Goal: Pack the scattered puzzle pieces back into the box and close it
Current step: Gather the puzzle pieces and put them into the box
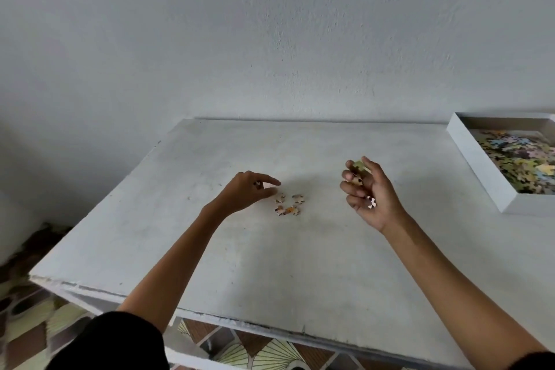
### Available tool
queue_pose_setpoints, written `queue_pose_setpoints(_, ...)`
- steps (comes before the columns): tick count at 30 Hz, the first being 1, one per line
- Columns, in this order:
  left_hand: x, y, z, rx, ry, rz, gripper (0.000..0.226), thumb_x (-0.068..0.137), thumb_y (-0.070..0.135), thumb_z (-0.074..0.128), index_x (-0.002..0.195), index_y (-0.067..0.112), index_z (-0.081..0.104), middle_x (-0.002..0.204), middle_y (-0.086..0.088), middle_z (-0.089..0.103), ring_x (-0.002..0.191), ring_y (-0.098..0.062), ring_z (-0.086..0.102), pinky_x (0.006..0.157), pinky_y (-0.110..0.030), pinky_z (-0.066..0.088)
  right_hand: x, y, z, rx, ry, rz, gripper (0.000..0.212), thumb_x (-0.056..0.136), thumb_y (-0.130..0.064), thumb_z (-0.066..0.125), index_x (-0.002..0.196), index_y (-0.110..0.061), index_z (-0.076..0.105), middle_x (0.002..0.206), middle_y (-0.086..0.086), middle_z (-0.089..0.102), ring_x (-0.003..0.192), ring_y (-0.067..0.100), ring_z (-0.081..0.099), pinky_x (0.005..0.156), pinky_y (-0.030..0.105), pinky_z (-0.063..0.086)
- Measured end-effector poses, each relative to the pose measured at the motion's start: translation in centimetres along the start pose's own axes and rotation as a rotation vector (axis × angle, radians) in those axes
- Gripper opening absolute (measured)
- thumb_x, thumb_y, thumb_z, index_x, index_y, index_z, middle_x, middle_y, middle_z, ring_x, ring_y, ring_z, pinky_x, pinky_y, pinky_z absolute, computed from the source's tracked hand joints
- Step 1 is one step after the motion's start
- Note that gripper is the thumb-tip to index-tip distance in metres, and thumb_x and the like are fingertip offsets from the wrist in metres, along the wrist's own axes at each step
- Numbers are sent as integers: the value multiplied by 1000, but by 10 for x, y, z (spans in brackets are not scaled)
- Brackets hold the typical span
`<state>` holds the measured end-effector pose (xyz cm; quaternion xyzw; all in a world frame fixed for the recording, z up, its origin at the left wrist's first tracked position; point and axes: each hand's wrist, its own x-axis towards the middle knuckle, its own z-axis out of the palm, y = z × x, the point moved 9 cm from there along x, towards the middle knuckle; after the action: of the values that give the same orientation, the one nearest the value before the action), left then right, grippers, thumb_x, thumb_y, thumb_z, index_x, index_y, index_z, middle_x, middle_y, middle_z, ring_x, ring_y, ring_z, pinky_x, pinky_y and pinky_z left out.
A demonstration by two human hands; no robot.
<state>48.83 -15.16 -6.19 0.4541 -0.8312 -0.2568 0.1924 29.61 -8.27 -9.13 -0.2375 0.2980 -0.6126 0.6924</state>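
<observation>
Several loose puzzle pieces (pixel 289 204) lie in a small cluster near the middle of the white table (pixel 270 264). My left hand (pixel 247 191) rests just left of them, thumb and forefinger pinched close together beside the nearest piece, with nothing clearly between them. My right hand (pixel 368 189) hovers palm-up to the right of the cluster, fingers curled around a few puzzle pieces (pixel 359 173). The open white box (pixel 477 165) sits at the table's far right, with many colourful pieces inside it.
A pale wall stands behind the table. The table's left and front edges drop to a patterned tiled floor (pixel 36 324). The box is cut off by the right frame edge; no lid is in view.
</observation>
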Motion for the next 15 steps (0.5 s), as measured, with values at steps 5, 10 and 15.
queue_pose_setpoints(5, -1, -14, 13, 60, -86, -4, 33, 80, 31, 67, 113, 31, 64, 52, 8, 35, 50, -9, 34, 53, -18, 27, 13, 16, 6, 113, -78, 46, 23, 54, -21, 76, 73, -13, 66, 66, -2, 57, 36, 4, 39, 24, 12, 26)
queue_pose_setpoints(10, 2, -13, 16, 46, -72, 68, 28, 77, 30, 70, 105, 26, 68, 63, 15, 46, 56, -7, 40, 57, -20, 31, 19, 11, 14, -779, 64, -77, 17, 90, -19, 51, 86, -12, 67, 56, -4, 39, 34, 3, 25, 34, 14, 16)
queue_pose_setpoints(15, 6, -14, 14, -38, -93, 41, 20, 75, 26, 74, 83, 20, 57, 63, 9, 48, 51, -3, 42, 55, -13, 32, 22, 22, 42, -1533, -82, -281, 27, 78, -28, 69, 104, -25, 67, 49, -2, 36, 45, 9, 30, 51, 23, 23)
